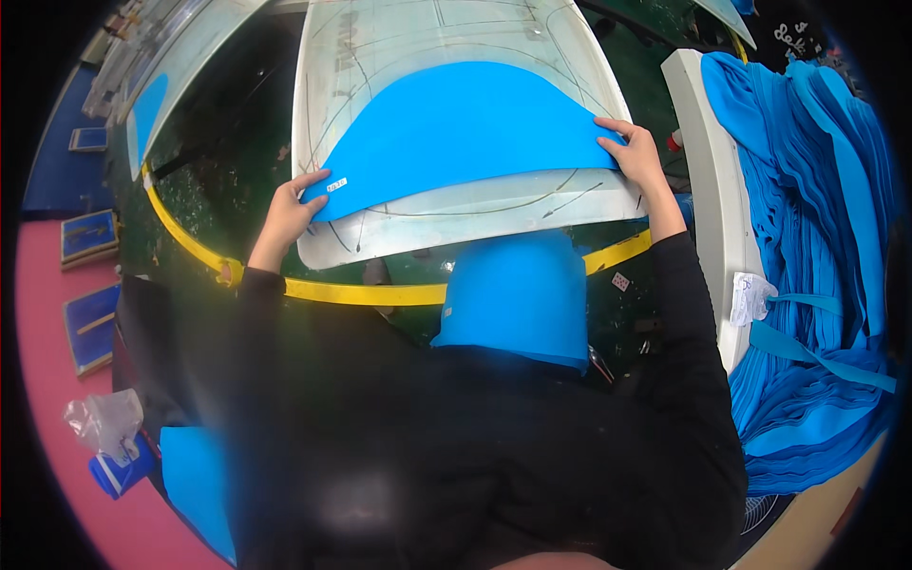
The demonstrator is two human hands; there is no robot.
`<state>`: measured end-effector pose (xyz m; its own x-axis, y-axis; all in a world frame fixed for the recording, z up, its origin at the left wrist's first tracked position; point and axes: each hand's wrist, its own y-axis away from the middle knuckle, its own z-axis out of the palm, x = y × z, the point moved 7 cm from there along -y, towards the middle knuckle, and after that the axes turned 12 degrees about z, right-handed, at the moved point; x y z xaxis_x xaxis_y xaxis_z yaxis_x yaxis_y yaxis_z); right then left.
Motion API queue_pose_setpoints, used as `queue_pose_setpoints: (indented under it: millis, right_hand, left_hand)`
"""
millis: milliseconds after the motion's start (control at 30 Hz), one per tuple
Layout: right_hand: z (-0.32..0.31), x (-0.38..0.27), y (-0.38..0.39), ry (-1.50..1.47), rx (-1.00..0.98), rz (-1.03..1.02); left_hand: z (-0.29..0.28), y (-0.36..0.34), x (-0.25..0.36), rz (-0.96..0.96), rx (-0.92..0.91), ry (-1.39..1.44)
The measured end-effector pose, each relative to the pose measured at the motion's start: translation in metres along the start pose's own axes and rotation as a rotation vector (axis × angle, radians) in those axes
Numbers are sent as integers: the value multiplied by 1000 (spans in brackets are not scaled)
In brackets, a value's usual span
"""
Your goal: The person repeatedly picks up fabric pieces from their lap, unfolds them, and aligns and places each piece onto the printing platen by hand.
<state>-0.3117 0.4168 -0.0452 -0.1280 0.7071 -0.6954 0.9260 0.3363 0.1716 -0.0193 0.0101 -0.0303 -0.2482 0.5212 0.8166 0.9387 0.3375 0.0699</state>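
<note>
A curved blue sheet piece (pixel 464 133) with a small white label lies over a pale translucent board (pixel 456 24) marked with dark curved lines. My left hand (pixel 293 209) holds the piece's left end, thumb and forefinger spread at its edge. My right hand (pixel 635 159) holds the right end in a similar way, forefinger and thumb on the blue surface. Below the board, between my arms, is another blue piece (pixel 513 290).
A yellow curved rail (pixel 361 293) runs below the board. At right, a white holder (pixel 703 190) borders stacked blue sheets (pixel 807 237). At left, another board (pixel 171 57), framed blue screens (pixel 88 237), a clear plastic bag (pixel 104 423) and a pink surface (pixel 57 313) are visible.
</note>
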Motion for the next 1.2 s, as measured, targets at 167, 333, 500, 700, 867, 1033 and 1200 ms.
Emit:
queue_pose_setpoints:
  millis: [167,333,500,700,867,1033,1200]
  right_hand:
    - [1,1,4,6,18,-12]
    - [-1,-9,14,91,60,-42]
    - [-3,-19,21,146,121,-138]
    - [-1,-21,26,204,191,-180]
    - [-8,-11,36,438,316,-258]
    - [-36,1,90,579,443,-231]
    - [22,-13,172,156,116,-186]
  left_hand:
    - [-1,-2,0,14,26,-54]
    - [-1,-2,4,104,23,-226]
    - [3,0,9,225,49,-353]
    - [1,2,-1,234,40,-432]
    - [-9,14,2,159,32,-455]
    - [-36,54,-5,134,256,-643]
    - [59,109,47,516,428,-156]
